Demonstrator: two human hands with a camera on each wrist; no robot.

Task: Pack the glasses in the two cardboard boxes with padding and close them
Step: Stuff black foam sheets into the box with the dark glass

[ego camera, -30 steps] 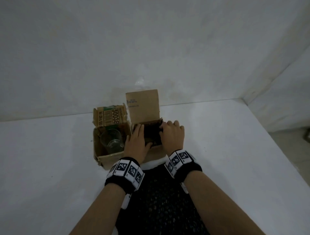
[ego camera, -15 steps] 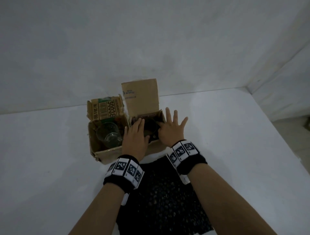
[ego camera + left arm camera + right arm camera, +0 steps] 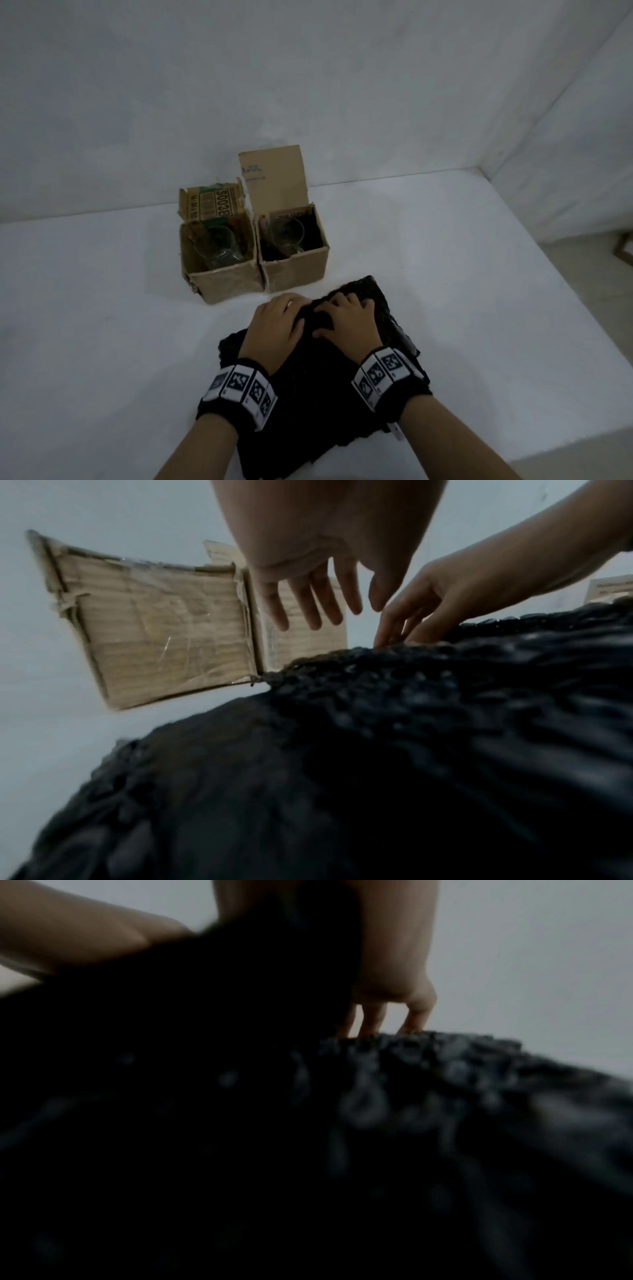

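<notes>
Both hands sit on the black padding (image 3: 308, 377), a bubbled sheet lying on the desk (image 3: 102, 342) just in front of the two boxes.

Left hand (image 3: 277, 329): in the left wrist view its fingers hang fairly straight over the sheet's far edge, holding nothing. Reads as open.

Right hand (image 3: 349, 320): fingertips dig into the sheet's far edge. Whether they pinch it or only press, I cannot tell; the right wrist view is dark and blurred.

Left box (image 3: 219, 253): a glass (image 3: 217, 246) inside, no padding visible around it, flap up. Right box (image 3: 291, 246), touching the left box on its right: a glass (image 3: 286, 233) with dark padding beside it, tall flap (image 3: 274, 181) up. Neither box is closed.

Judgement: the next piece of padding is being taken, probably for the left box.

Risks:
- The sheet's far edge lies close to the boxes. Lifting or dragging it forward could nudge them and rattle the glass in the left box.
- Stuffing padding in beside the left glass could tip it against the cardboard wall.
- A bulky wad could keep the short torn flap from shutting.
</notes>
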